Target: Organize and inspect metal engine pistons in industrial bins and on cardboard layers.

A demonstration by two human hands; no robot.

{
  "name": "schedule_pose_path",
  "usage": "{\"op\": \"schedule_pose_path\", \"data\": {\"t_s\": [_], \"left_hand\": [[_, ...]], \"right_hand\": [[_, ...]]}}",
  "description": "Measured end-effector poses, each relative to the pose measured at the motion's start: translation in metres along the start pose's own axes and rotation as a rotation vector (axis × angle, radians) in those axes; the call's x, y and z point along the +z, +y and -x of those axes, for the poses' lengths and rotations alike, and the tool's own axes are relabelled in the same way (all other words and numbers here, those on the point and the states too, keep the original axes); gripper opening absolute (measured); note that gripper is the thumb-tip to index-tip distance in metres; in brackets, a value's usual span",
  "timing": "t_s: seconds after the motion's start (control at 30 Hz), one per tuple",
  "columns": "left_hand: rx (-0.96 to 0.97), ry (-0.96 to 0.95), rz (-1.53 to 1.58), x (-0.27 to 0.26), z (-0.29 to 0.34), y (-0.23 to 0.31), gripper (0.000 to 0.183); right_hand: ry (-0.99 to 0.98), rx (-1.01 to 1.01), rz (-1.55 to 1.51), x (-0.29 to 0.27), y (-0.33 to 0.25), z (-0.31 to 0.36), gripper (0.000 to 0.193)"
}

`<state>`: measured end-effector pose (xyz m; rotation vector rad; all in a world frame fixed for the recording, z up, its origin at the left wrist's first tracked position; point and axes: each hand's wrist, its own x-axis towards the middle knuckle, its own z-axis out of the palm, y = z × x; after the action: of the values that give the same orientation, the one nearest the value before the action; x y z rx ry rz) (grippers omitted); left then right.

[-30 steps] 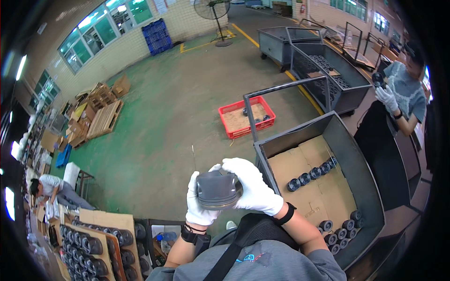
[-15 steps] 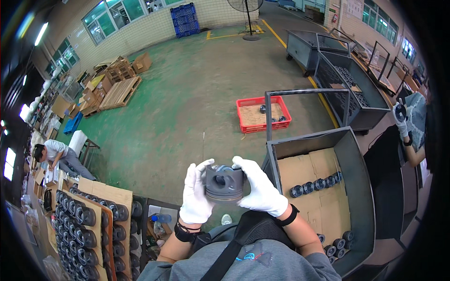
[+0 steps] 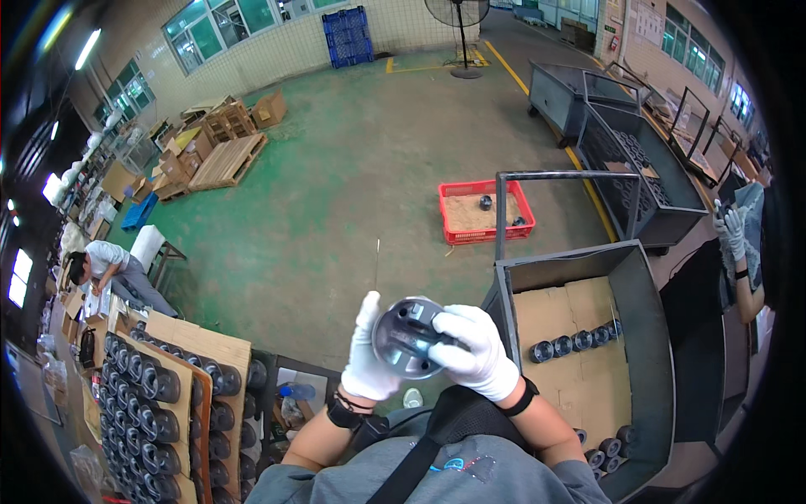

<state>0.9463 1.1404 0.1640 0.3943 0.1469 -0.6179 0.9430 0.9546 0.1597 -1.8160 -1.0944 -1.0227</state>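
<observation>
both gloved hands hold a round grey metal part (image 3: pixel 409 336) at chest height: left hand (image 3: pixel 367 359) along its left edge, right hand (image 3: pixel 472 353) gripping its right side. grey bin (image 3: pixel 638 336) stands just right, red crate (image 3: pixel 485 212) beyond.

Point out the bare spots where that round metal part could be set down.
Both hands, left hand and right hand, hold the round metal part. The grey bin has bare cardboard beside its row of dark parts. The green floor is open. The cardboard racks at left are crowded.
</observation>
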Motion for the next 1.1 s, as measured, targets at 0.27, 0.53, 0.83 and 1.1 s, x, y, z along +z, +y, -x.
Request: {"op": "schedule_pose_path", "data": {"t_s": [0.27, 0.53, 0.83, 1.1], "left_hand": [[-0.134, -0.318, 0.104, -0.022, -0.025, 0.006, 0.076], [-0.345, -0.186, 0.117, -0.017, -0.072, -0.042, 0.07], [-0.019, -0.455, -1.434, -0.02, -0.107, -0.17, 0.049], [-0.658, -1.077, -0.811, -0.09, -0.092, -0.215, 0.03]], "right_hand": [[-0.127, 0.491, 0.001, -0.03, -0.024, 0.0, 0.108], [-0.023, 1.428, -0.486, -0.074, -0.06, 0.044, 0.088], [0.625, 1.757, -0.641, -0.118, -0.081, 0.218, 0.039], [1.125, 2.29, -0.331, -0.147, -0.075, 0.476, 0.032]]}}
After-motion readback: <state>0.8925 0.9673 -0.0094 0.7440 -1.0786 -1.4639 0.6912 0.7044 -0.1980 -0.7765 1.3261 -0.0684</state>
